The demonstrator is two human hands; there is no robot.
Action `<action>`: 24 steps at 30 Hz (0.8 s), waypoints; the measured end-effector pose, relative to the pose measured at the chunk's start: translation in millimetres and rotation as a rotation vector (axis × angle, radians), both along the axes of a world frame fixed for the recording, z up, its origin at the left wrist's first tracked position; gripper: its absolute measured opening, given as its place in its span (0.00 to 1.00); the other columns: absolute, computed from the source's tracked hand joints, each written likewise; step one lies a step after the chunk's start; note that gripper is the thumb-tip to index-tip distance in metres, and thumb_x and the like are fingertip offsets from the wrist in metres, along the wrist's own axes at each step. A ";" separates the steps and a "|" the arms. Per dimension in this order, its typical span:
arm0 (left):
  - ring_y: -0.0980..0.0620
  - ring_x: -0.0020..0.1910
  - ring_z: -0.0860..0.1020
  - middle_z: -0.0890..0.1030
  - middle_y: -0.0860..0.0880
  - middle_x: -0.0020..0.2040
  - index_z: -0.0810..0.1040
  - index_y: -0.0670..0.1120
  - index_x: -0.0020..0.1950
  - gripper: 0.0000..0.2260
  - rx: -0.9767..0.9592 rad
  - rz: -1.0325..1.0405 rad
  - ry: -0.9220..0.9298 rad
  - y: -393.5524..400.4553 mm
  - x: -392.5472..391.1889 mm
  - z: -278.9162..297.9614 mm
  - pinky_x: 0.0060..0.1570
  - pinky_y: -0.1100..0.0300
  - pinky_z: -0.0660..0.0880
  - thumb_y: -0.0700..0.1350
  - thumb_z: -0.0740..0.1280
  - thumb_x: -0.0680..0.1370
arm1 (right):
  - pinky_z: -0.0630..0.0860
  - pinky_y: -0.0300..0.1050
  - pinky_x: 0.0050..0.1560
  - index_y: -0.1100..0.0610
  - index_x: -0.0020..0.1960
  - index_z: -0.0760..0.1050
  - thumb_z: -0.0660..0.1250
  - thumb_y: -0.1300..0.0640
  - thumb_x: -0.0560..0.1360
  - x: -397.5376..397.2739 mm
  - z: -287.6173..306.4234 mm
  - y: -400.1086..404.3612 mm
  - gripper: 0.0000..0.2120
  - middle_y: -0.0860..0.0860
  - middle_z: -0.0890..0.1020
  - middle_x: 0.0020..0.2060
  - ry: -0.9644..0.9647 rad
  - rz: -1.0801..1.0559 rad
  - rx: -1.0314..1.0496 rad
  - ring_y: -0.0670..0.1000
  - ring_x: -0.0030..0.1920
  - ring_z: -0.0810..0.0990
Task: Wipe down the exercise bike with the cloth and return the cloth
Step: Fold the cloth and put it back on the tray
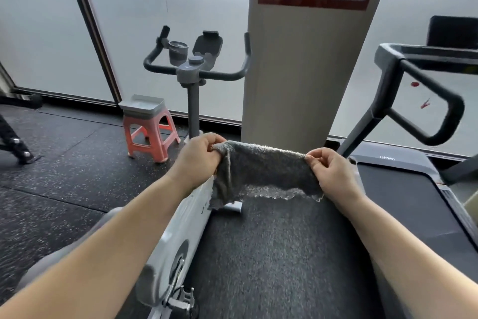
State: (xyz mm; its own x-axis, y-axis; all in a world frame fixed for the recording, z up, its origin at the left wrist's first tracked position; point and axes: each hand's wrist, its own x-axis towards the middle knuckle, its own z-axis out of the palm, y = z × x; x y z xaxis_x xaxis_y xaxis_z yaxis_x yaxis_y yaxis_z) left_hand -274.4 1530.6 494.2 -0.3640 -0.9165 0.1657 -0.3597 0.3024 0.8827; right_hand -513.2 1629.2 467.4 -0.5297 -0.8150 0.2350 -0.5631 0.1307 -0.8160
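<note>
A grey terry cloth (263,171) is stretched out flat in the air between my two hands, in front of me. My left hand (198,161) pinches its upper left corner and my right hand (332,174) pinches its upper right corner. The cloth's lower edge hangs loose. The exercise bike (194,73) stands straight ahead, with dark handlebars, a grey cup holder and a phone tray on a grey post. Its white body (178,238) with a pedal (181,300) runs below my left forearm. The cloth hangs above the bike's front end without touching it.
A pink plastic stool (151,135) carrying a grey tray (142,106) stands left of the bike post. A beige pillar (307,65) rises just right of the handlebars. A treadmill (403,189) fills the right side. Dark equipment legs (15,148) sit at far left on speckled rubber flooring.
</note>
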 end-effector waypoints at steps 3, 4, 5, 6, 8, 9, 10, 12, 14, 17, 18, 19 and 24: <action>0.46 0.40 0.79 0.80 0.49 0.40 0.79 0.50 0.40 0.11 0.139 0.088 0.082 42.0 4.1 -1.1 0.41 0.52 0.81 0.38 0.62 0.77 | 0.77 0.43 0.48 0.50 0.45 0.76 0.69 0.55 0.74 12.6 -12.8 30.5 0.02 0.51 0.80 0.43 0.006 0.013 -0.020 0.50 0.43 0.79; 0.46 0.41 0.79 0.80 0.49 0.40 0.79 0.49 0.39 0.10 0.176 0.136 0.098 53.4 7.1 -3.2 0.44 0.50 0.81 0.39 0.62 0.76 | 0.77 0.43 0.48 0.50 0.46 0.76 0.71 0.54 0.72 23.0 -14.2 40.6 0.04 0.52 0.80 0.45 0.024 0.022 -0.033 0.49 0.44 0.79; 0.44 0.42 0.80 0.80 0.47 0.41 0.79 0.49 0.38 0.10 0.208 0.173 0.108 65.1 11.0 -4.6 0.45 0.47 0.81 0.39 0.62 0.75 | 0.75 0.40 0.46 0.51 0.45 0.76 0.72 0.53 0.71 37.2 -14.4 50.5 0.06 0.52 0.80 0.45 0.014 0.053 -0.046 0.48 0.42 0.78; 0.43 0.44 0.81 0.81 0.44 0.41 0.79 0.48 0.37 0.08 0.228 0.197 0.106 77.8 15.9 -4.6 0.45 0.46 0.81 0.40 0.63 0.74 | 0.75 0.38 0.42 0.52 0.44 0.76 0.73 0.51 0.70 56.9 -10.8 61.2 0.07 0.51 0.80 0.42 -0.021 0.135 -0.042 0.47 0.39 0.77; 0.41 0.47 0.81 0.82 0.42 0.43 0.78 0.47 0.38 0.04 0.235 0.228 0.077 100.8 27.4 -3.4 0.48 0.46 0.80 0.43 0.64 0.71 | 0.75 0.35 0.38 0.51 0.46 0.76 0.75 0.49 0.67 105.1 -2.9 80.8 0.12 0.49 0.80 0.40 -0.136 0.417 0.060 0.45 0.37 0.76; 0.41 0.47 0.81 0.82 0.42 0.44 0.78 0.47 0.38 0.04 0.220 0.251 0.042 110.4 35.9 -2.9 0.50 0.48 0.79 0.45 0.65 0.71 | 0.76 0.36 0.40 0.49 0.49 0.75 0.76 0.48 0.66 128.6 -1.5 88.7 0.16 0.46 0.81 0.41 -0.169 0.548 0.142 0.45 0.39 0.78; 0.42 0.48 0.80 0.82 0.44 0.44 0.77 0.47 0.38 0.04 0.188 0.283 -0.009 119.0 47.3 -1.6 0.52 0.50 0.78 0.45 0.65 0.71 | 0.78 0.37 0.43 0.47 0.51 0.73 0.77 0.47 0.64 149.0 -3.3 94.4 0.20 0.45 0.81 0.43 -0.152 0.621 0.194 0.44 0.41 0.80; 0.44 0.47 0.79 0.82 0.46 0.43 0.77 0.48 0.38 0.05 0.115 0.369 -0.087 129.6 79.3 -0.5 0.51 0.51 0.77 0.45 0.65 0.73 | 0.79 0.44 0.43 0.47 0.48 0.74 0.75 0.48 0.65 178.4 -12.3 95.3 0.15 0.46 0.83 0.40 -0.049 0.580 0.177 0.44 0.40 0.82; 0.45 0.44 0.79 0.81 0.48 0.39 0.78 0.49 0.38 0.05 0.079 0.429 -0.108 137.3 123.1 0.7 0.47 0.53 0.78 0.43 0.66 0.73 | 0.78 0.48 0.40 0.51 0.40 0.77 0.72 0.51 0.68 199.8 -14.9 92.6 0.06 0.49 0.83 0.34 0.023 0.528 0.128 0.46 0.35 0.80; 0.49 0.40 0.78 0.80 0.51 0.36 0.79 0.51 0.37 0.08 0.044 0.506 -0.225 154.5 199.4 1.5 0.38 0.60 0.73 0.39 0.67 0.73 | 0.72 0.39 0.32 0.50 0.31 0.75 0.73 0.55 0.70 237.0 -10.9 93.3 0.11 0.45 0.80 0.25 -0.035 0.593 0.133 0.39 0.27 0.73; 0.49 0.40 0.78 0.80 0.52 0.36 0.79 0.51 0.37 0.08 0.038 0.521 -0.270 161.7 225.7 0.8 0.38 0.61 0.71 0.38 0.67 0.72 | 0.71 0.36 0.31 0.50 0.31 0.75 0.72 0.57 0.71 253.6 -7.9 95.5 0.12 0.42 0.79 0.23 -0.057 0.610 0.140 0.37 0.25 0.73; 0.49 0.40 0.78 0.81 0.52 0.36 0.79 0.52 0.37 0.08 0.041 0.525 -0.307 168.6 251.0 -0.6 0.37 0.61 0.71 0.38 0.68 0.71 | 0.72 0.34 0.31 0.50 0.33 0.77 0.71 0.60 0.71 270.7 -5.9 96.5 0.10 0.42 0.78 0.22 -0.065 0.616 0.138 0.37 0.25 0.73; 0.51 0.39 0.75 0.80 0.50 0.39 0.82 0.51 0.44 0.03 0.039 0.462 -0.581 202.8 366.4 -9.4 0.32 0.64 0.66 0.44 0.71 0.72 | 0.72 0.28 0.31 0.55 0.44 0.78 0.60 0.69 0.71 365.9 -0.2 96.7 0.12 0.48 0.81 0.33 -0.019 0.631 0.109 0.40 0.30 0.77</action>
State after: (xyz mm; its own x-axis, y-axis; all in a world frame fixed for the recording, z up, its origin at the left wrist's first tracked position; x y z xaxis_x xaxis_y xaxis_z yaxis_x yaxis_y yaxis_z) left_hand 92.0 1733.4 484.8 0.0412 -0.9988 0.0281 -0.8549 -0.0207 0.5184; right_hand -147.3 1725.9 467.2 0.0566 -0.9902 0.1280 -0.5441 -0.1381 -0.8276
